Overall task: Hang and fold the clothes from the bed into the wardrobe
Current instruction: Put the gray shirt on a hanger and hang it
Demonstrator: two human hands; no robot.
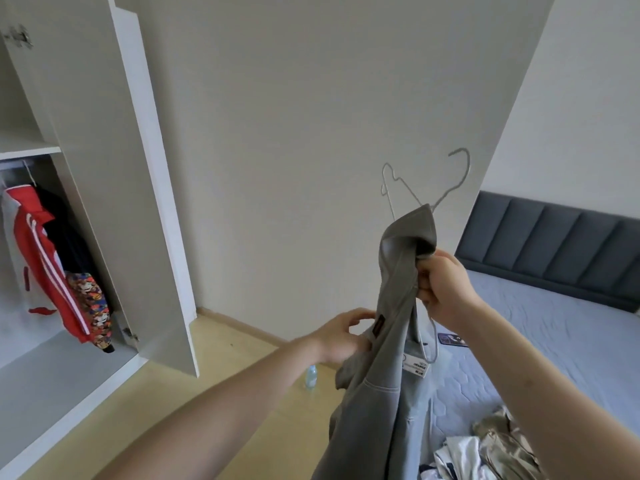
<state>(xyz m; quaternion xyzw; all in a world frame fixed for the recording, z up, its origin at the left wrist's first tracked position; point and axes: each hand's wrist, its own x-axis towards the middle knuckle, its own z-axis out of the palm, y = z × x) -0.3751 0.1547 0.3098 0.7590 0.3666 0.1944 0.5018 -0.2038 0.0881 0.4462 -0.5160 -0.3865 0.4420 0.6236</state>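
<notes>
Up in front of me, my right hand (441, 289) grips the grey garment (391, 306) bunched over a wire hanger (450, 188), above the bed (554, 334). My left hand (343, 336) pinches its lower fabric, fingers curled.

grey garment (388, 393) | red white-striped jacket (45, 258) | dark-grey headboard (561, 251)

White tag (417, 366) inside the grey garment (388, 375) — reads "ORANGE", "BLUE".
</notes>
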